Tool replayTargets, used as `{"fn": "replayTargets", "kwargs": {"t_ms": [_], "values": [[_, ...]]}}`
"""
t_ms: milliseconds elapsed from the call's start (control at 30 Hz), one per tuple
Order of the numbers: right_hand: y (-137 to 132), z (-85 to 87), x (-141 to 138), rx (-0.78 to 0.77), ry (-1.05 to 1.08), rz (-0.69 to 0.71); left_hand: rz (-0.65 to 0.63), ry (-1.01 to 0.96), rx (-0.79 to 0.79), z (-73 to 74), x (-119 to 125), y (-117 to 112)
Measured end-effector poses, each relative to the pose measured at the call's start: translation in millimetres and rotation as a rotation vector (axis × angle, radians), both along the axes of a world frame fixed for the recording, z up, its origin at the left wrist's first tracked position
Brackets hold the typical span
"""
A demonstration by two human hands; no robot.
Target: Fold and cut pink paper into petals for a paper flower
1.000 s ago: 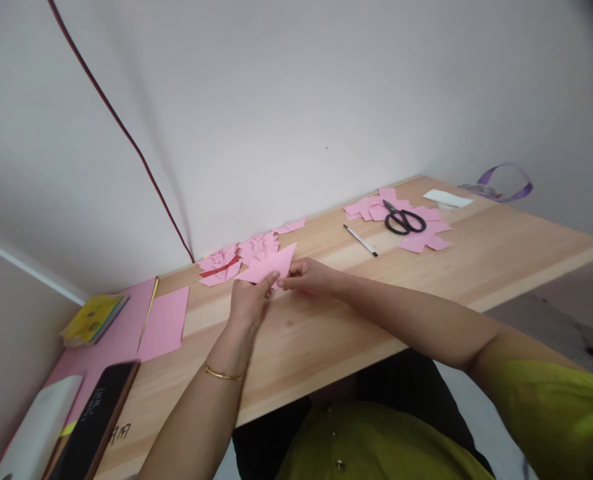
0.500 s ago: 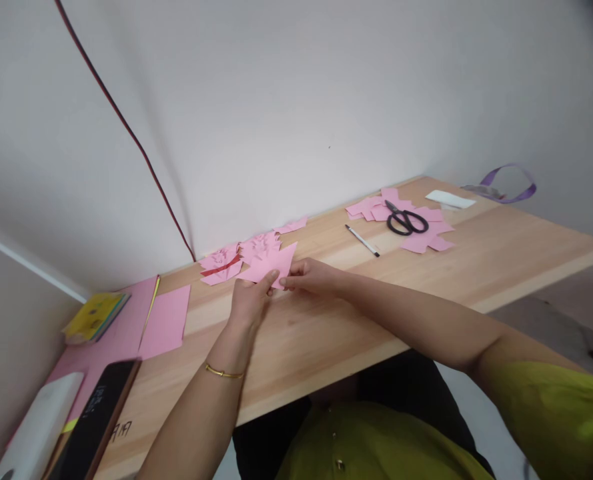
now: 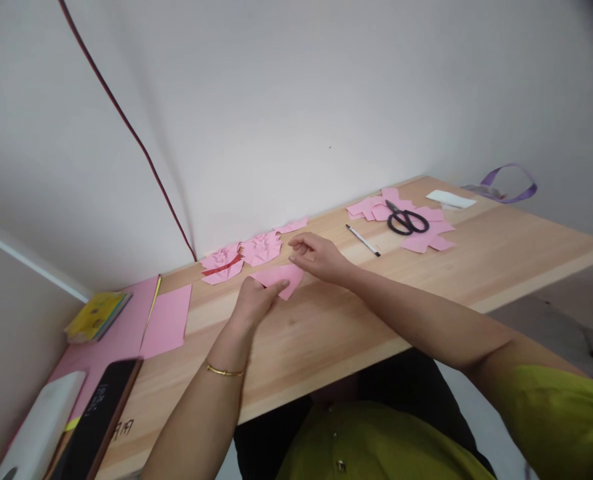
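My left hand (image 3: 256,301) pinches the near edge of a small pink paper piece (image 3: 283,276) that lies low over the wooden table (image 3: 336,320). Just right of the paper hovers my right hand (image 3: 315,255), fingers loosely curled, holding nothing. Behind the paper, two folded pink paper flowers (image 3: 241,253) lie by the wall, one with a red strip across it.
Black scissors (image 3: 406,219) rest on pink paper scraps (image 3: 426,230) at the far right, with a pen (image 3: 363,240) beside them. A pink sheet (image 3: 166,320), a yellow paper pad (image 3: 96,315), a dark phone (image 3: 96,420) and a white object (image 3: 41,427) lie at the left. A purple ribbon (image 3: 509,181) sits at the far corner.
The pink paper has dropped from raised to nearly flat on the table. My right hand has let go of it and lifted slightly back; my left hand keeps its hold.
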State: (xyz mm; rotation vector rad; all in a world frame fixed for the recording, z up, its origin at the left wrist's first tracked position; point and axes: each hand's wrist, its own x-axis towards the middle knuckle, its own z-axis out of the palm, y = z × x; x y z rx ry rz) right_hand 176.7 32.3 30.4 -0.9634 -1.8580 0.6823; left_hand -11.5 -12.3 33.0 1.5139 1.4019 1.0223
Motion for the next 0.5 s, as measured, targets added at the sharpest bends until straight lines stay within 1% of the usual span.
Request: {"fn": "replayTargets", "kwargs": {"t_ms": [33,67,100,133,200,233,300,433,500], "values": [[0.3,1.7,2.5,0.09,-0.102,0.051,-0.036,0.048,0.008,0.2,0.0,-0.8],[0.2,3.2,4.3,0.14,-0.187,0.112,-0.071,0.089,0.013,0.4,0.0,-1.5],[-0.3,4.3,5.5,0.145,-0.251,0.176,-0.106,0.121,0.012,0.4,0.0,-2.1],[-1.0,4.9,6.0,0.117,-0.297,0.239,-0.132,0.144,0.005,0.3,-0.2,-2.4],[-2.3,4.7,5.6,0.004,-0.325,0.319,-0.16,0.168,-0.032,-0.9,-1.5,-2.1],[-2.6,4.3,5.2,-0.055,-0.306,0.325,-0.153,0.163,-0.053,-1.8,-2.5,-1.3],[-2.1,3.2,4.9,-0.138,-0.205,0.278,-0.115,0.107,-0.055,-3.8,-4.5,1.1],[1.3,1.9,6.4,-0.219,0.057,0.144,-0.033,-0.216,0.033,-5.8,-6.2,5.7],[2.4,1.7,6.7,-0.258,0.139,0.093,-0.018,-0.314,0.051,-5.6,-5.6,6.2]]}}
